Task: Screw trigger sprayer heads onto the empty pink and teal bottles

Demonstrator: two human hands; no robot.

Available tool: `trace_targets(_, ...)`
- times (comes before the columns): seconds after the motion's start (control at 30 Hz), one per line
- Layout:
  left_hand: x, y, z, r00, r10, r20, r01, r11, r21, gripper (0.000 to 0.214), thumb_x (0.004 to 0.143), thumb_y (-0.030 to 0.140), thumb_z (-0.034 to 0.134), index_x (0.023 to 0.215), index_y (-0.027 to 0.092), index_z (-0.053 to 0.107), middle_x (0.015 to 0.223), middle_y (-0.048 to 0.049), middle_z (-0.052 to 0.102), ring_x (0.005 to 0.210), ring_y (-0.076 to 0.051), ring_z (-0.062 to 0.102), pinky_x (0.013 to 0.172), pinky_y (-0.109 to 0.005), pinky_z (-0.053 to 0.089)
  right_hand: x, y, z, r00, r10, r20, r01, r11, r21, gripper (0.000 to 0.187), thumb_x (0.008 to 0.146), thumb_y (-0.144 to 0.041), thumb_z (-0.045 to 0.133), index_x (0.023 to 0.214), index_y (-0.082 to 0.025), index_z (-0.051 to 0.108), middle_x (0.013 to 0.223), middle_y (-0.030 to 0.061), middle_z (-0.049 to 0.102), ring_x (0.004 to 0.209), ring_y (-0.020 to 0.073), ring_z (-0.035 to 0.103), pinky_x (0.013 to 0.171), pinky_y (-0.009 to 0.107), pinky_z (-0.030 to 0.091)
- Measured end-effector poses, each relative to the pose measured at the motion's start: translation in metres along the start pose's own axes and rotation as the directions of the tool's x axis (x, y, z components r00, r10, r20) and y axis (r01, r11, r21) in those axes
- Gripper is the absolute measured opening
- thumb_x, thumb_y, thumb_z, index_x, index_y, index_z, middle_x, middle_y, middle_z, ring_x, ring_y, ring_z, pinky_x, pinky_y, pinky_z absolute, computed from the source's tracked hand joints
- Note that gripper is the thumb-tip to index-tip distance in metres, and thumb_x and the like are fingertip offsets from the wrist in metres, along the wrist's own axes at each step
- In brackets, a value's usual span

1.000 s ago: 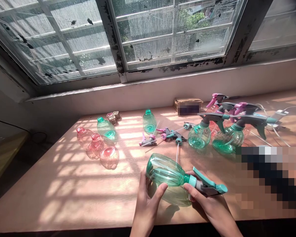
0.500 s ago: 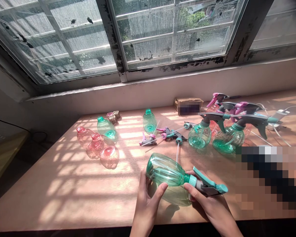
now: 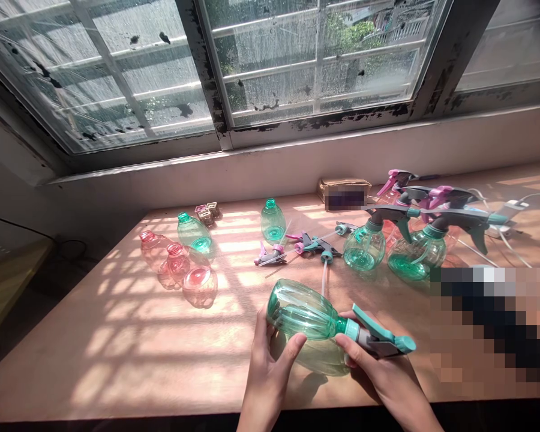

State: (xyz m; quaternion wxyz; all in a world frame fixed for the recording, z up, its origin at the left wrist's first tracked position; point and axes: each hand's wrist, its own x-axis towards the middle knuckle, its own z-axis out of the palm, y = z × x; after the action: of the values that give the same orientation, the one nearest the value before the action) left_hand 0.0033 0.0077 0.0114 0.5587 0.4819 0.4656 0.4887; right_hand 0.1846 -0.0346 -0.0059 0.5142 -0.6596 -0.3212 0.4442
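I hold a teal spray bottle [image 3: 303, 312] on its side just above the wooden table [image 3: 117, 342], near the front edge. My left hand [image 3: 270, 366] is wrapped round the clear teal body from below. My right hand [image 3: 382, 372] grips the neck and the teal-and-grey trigger head [image 3: 378, 337], which points right. The bottle's base faces left and away from me.
Three pink bottles [image 3: 175, 267] and two teal bottles without heads [image 3: 193, 233] lie at the left and middle. Loose trigger heads [image 3: 306, 246] sit mid-table. Several assembled sprayers [image 3: 387, 240] stand at the right, behind a blurred patch. A small box [image 3: 344, 193] rests by the window wall.
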Motion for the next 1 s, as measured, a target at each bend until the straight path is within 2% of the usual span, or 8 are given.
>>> trace_targets(0.2,0.0001,-0.0022,-0.0010,1.000,-0.005,-0.013,0.005,1.000,-0.001,0.062,0.086,0.043,0.081,0.142,0.029,0.058,0.142,-0.0068,0.070,0.139,-0.033,0.060,0.116,-0.045,0.048,0.0002,0.0013,0.0013,1.000,0.024,0.003,-0.024,1.000,0.011,0.050,0.073,-0.060,0.079,0.111,-0.028,0.074,0.055,-0.0073,0.060,0.048,0.0182,0.051,0.048,0.031,0.039)
trace_targets(0.43,0.0006,-0.0050,-0.0028,1.000,-0.004,-0.004,0.004,1.000,-0.007,0.064,0.087,0.043,0.082,0.144,0.029,0.056,0.145,-0.0077,0.069,0.142,-0.033,0.059,0.118,-0.046,0.045,0.0004,0.0012,0.0004,1.000,0.019,0.005,-0.019,1.000,-0.006,0.049,0.075,-0.058,0.079,0.111,-0.027,0.074,0.057,-0.0070,0.062,0.049,0.0182,0.051,0.053,0.033,0.043)
trace_targets(0.6,0.0007,-0.0044,-0.0018,1.000,0.002,-0.017,-0.002,1.000,0.003,0.064,0.086,0.045,0.082,0.142,0.029,0.058,0.141,-0.0077,0.071,0.138,-0.033,0.062,0.114,-0.044,0.049,0.0000,-0.0006,0.0003,1.000,0.019,0.002,-0.019,1.000,-0.021,0.048,0.074,-0.060,0.078,0.110,-0.028,0.075,0.056,-0.0065,0.062,0.048,0.0196,0.053,0.050,0.033,0.041)
trace_targets(0.8,-0.0001,-0.0021,-0.0006,1.000,0.003,-0.016,-0.003,1.000,0.007,0.062,0.086,0.044,0.081,0.142,0.029,0.058,0.141,-0.0068,0.071,0.137,-0.032,0.062,0.112,-0.042,0.051,0.0001,-0.0012,-0.0006,1.000,-0.027,-0.004,0.027,0.999,-0.041,0.043,0.076,-0.058,0.078,0.107,-0.028,0.076,0.056,-0.0069,0.063,0.055,0.0214,0.060,0.059,0.034,0.046)
trace_targets(1.0,0.0002,-0.0011,-0.0007,1.000,0.004,-0.003,-0.004,1.000,-0.001,0.061,0.087,0.043,0.081,0.141,0.029,0.058,0.140,-0.0063,0.071,0.136,-0.032,0.063,0.113,-0.043,0.049,0.0004,-0.0016,-0.0021,0.999,-0.033,0.031,0.034,0.998,-0.047,0.040,0.080,-0.056,0.078,0.107,-0.027,0.075,0.057,-0.0077,0.064,0.058,0.0207,0.061,0.064,0.034,0.046)
